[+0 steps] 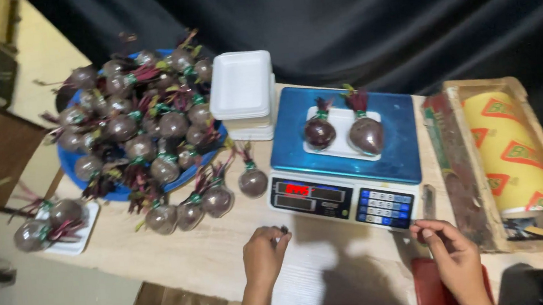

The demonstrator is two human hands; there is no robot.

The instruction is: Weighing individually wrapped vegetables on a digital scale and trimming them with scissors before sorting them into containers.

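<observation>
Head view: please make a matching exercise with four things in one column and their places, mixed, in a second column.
Things:
1. two round dark red beetroots on a white foam tray
2. stack of white foam trays
3. yellow roll of cling film
4. left hand

Places:
A. in the wooden box at the right
B. on the blue scale platform
C. on the table edge below the scale display
D. between the blue basin of beetroots and the scale

Pairs: 1-B, 2-D, 3-A, 4-C
</observation>
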